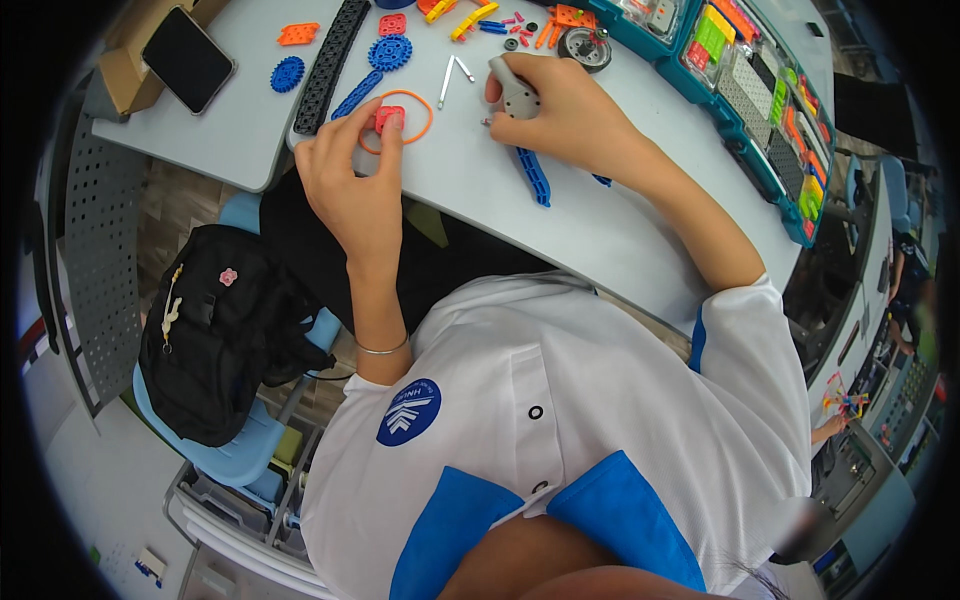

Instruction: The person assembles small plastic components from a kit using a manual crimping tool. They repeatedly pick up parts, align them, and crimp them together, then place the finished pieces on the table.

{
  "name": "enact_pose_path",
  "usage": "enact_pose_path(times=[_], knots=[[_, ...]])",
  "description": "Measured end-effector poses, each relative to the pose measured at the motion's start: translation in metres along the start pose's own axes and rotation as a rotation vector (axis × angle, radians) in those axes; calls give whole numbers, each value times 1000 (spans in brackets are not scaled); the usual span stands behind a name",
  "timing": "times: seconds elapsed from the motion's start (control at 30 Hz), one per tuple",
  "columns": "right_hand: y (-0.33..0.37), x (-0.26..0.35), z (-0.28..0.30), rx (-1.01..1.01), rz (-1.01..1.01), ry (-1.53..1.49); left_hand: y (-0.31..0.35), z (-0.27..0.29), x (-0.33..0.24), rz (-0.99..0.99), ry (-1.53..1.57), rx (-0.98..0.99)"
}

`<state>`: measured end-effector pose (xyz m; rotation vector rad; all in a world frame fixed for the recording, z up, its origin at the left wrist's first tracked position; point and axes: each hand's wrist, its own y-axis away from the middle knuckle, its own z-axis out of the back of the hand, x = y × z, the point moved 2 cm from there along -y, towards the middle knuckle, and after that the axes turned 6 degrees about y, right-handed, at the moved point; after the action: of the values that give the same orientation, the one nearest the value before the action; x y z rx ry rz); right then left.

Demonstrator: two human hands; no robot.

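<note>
Between the thumb and fingers of my left hand (350, 170) is a small red plastic building piece (388, 118). An orange rubber band (428, 125) lies around that spot on the table. My right hand (570, 115) is wrapped round a grey curved plastic part (520, 97). Below it a blue toothed beam (533, 178) points toward me; whether it is joined to the grey part, I cannot tell. Two thin white rods (446, 82) lie between my hands. Just beyond my left hand are a blue beam (358, 93) and a blue gear (390, 52).
A long black track (330, 65) lies left of my left hand. Beyond my right hand are a wheel (585, 49) and several small loose pieces. A teal parts case (745, 135) lines the right side. A phone (188, 60) leans on a cardboard box (125, 75) at far left.
</note>
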<state>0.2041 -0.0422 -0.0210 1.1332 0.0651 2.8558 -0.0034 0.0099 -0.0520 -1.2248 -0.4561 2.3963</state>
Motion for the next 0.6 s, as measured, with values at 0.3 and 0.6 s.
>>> enact_pose_path(times=[0.3,0.6], knots=[[-36,8,-1,-2,61,333,1,0,2,-1,19,6],[-26,7,0,-67,119,317,-35,3,7,30,199,63]])
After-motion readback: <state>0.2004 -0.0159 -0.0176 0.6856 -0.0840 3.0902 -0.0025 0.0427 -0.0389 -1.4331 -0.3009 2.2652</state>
